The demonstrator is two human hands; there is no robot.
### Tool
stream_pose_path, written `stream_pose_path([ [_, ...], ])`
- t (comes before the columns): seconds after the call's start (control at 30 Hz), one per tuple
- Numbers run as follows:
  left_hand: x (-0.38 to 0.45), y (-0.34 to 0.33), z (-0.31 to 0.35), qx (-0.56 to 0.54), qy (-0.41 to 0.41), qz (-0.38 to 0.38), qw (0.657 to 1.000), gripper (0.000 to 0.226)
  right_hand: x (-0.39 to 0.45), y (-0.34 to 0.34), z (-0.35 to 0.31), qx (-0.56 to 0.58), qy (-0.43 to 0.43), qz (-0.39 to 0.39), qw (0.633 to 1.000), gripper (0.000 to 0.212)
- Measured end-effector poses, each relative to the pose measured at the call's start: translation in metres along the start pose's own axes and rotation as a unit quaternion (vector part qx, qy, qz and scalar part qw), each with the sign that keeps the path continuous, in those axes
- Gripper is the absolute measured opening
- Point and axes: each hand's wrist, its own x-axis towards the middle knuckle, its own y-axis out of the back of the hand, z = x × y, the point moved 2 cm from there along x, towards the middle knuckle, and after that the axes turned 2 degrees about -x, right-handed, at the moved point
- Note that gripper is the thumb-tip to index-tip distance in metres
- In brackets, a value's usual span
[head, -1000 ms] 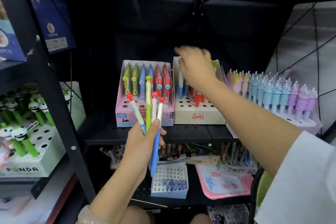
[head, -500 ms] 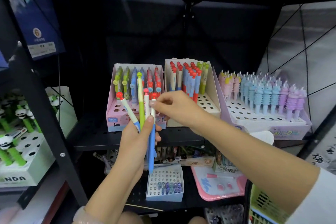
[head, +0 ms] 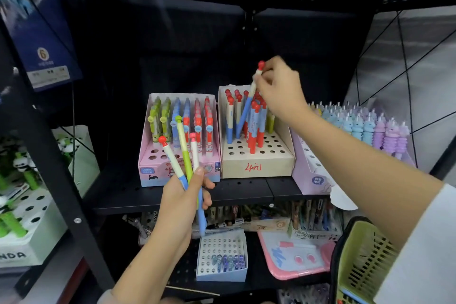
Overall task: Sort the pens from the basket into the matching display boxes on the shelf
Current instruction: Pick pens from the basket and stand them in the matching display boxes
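Observation:
My left hand (head: 183, 195) holds a fan of three pens (head: 185, 155) in front of the pink display box (head: 158, 173): a blue one with a red cap, a green one, and a blue one with a pink cap. My right hand (head: 278, 89) pinches a blue-and-cream pen with a red cap (head: 248, 106) near its top. The pen is tilted, its tip down among the red-capped pens standing in the beige display box (head: 256, 163) marked in red. The green basket (head: 362, 261) shows at the lower right.
A lilac display box (head: 311, 175) of pastel spiral pens stands at the right on the black shelf (head: 246, 190). A panda pen box (head: 32, 237) sits on the left rack. Below are a small blue holed box (head: 222, 271), a pink board (head: 296, 259) and more stationery.
My right hand took one blue pen out of the bunch in my left hand and carried it up and right to the beige box. My left hand now holds three pens.

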Motion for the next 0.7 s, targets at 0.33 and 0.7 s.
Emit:
stream_pose_path([
  [0.33, -0.002, -0.004, -0.002, 0.005, -0.004, -0.013, 1.0, 0.021, -0.004, -0.021, 0.016, -0.043, 0.02, -0.053, 0.997, 0.007],
  [0.7, -0.002, -0.003, -0.003, -0.004, -0.004, -0.015, 1.0, 0.018, -0.005, -0.026, 0.011, -0.115, 0.025, -0.056, 0.991, 0.015],
])
